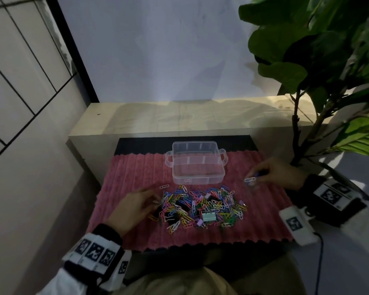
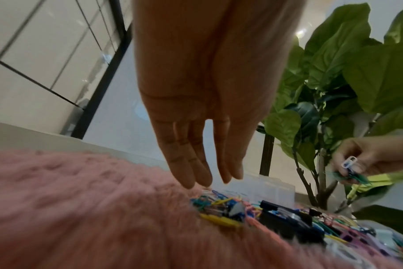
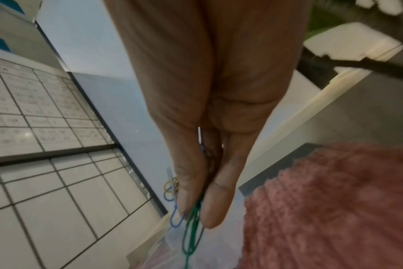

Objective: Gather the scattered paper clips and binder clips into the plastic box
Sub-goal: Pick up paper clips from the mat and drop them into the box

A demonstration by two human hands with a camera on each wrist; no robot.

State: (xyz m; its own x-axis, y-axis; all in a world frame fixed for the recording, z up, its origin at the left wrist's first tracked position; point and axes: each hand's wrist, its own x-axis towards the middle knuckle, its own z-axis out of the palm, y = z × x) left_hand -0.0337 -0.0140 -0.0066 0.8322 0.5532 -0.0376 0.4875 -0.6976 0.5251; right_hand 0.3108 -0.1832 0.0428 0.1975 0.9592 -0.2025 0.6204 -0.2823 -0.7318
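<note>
Green and blue wire: several paper clips pinched between thumb and fingers of the right hand, held up to the right of the plastic box, apart from it.
Left hand: fingers straight and relaxed, holding nothing, tips over the left edge of the clip pile.
Clip pile: coloured paper clips mixed with black, mint and lilac binder clips, on the pink mat just in front of the box.
Plastic box: clear, lidless, side handles, at the mat's far middle; whether anything lies inside it, I cannot tell.
Loose clip: white, alone, between box and pile.
Surroundings: pale worktop behind, leafy plant at right.
</note>
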